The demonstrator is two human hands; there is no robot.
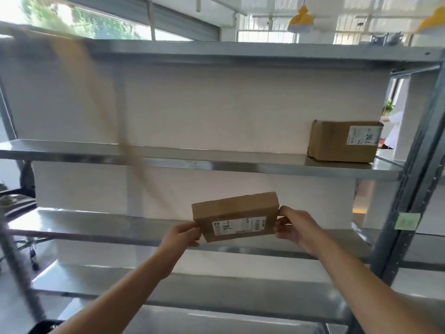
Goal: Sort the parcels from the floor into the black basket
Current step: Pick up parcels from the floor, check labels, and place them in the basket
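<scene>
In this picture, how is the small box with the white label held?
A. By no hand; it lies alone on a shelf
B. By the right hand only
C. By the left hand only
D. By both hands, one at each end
D: the left hand grips one end of the small box and the right hand grips the other end.

The flat brown cardboard parcel (234,209) carries a white label (238,225) with black print and black handwritten digits. The larger brown cardboard box (332,143) bears a matching white sticker (363,135), also marked in black. The steel shelving rack (216,165) is plain silvery grey, backed by white board (240,104). A pale green paper note (407,221) sits on the darker grey upright (419,165). A blurred tan streak (96,92), perhaps tape, crosses the left side.
</scene>
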